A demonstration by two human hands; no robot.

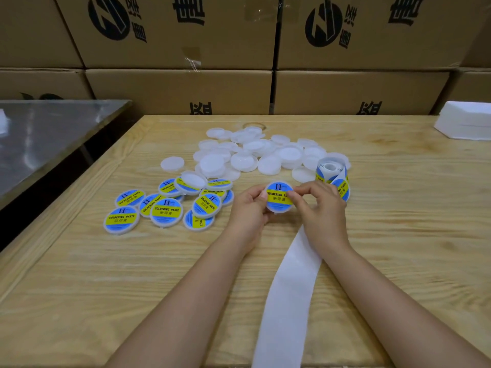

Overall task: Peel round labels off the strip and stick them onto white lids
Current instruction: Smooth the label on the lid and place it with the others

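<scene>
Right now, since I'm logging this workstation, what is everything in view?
held lid: one, white with a blue-yellow label, centre, between both hands
labelled lids: about ten, blue-yellow on white, loose pile left of the hands
blank lids: many, white, heap behind the hands
label roll: one, blue-yellow labels on white backing, behind the right hand
backing strip: one, white, from under the right hand to the near edge
wooden table: one, light wood, under it all
metal table: one, grey, left
cardboard boxes: several, brown, stacked behind
white stack: one, far right
left hand, right hand: two, both holding the held lid
</scene>
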